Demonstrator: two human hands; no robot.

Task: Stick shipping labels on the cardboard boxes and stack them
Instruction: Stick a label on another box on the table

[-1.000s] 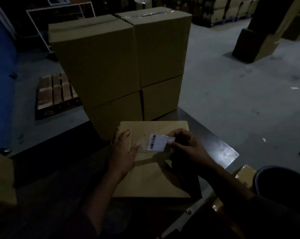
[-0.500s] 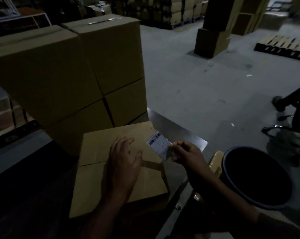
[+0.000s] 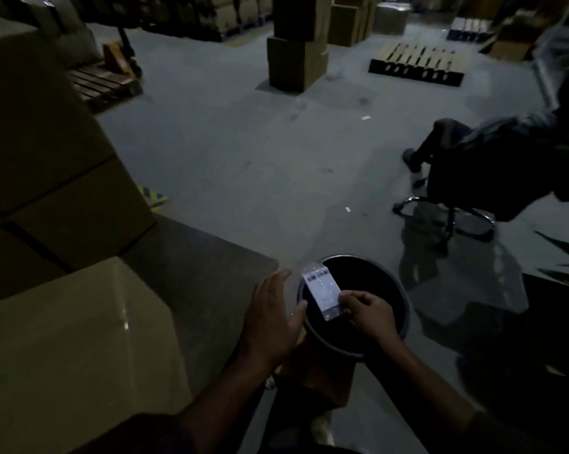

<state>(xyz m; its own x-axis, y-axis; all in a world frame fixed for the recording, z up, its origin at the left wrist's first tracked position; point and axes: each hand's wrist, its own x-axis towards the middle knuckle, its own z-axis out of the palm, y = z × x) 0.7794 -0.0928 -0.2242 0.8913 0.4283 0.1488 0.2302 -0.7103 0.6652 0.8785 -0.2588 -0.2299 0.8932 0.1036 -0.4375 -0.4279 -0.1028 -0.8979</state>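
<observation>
A white shipping label (image 3: 322, 291) with a clear backing film is held above a dark round bin (image 3: 375, 283). My right hand (image 3: 366, 311) pinches the label's lower right edge. My left hand (image 3: 271, 317) is spread with straight fingers just left of the label, its thumb at the film's left edge. A cardboard box (image 3: 70, 348) lies on the dark table (image 3: 194, 267) at the lower left, apart from both hands. A stack of larger cardboard boxes (image 3: 47, 165) rises behind it.
A person sits on a wheeled office chair (image 3: 453, 204) at the right. A small cardboard box (image 3: 322, 378) sits on the floor under the bin's near side. Further off stand a box stack (image 3: 296, 57), wooden pallets (image 3: 417, 63) and a pallet jack (image 3: 119, 60).
The view swung right. Both hands left the box on the table and carried the label over to the bin. My left hand came off the box top.
</observation>
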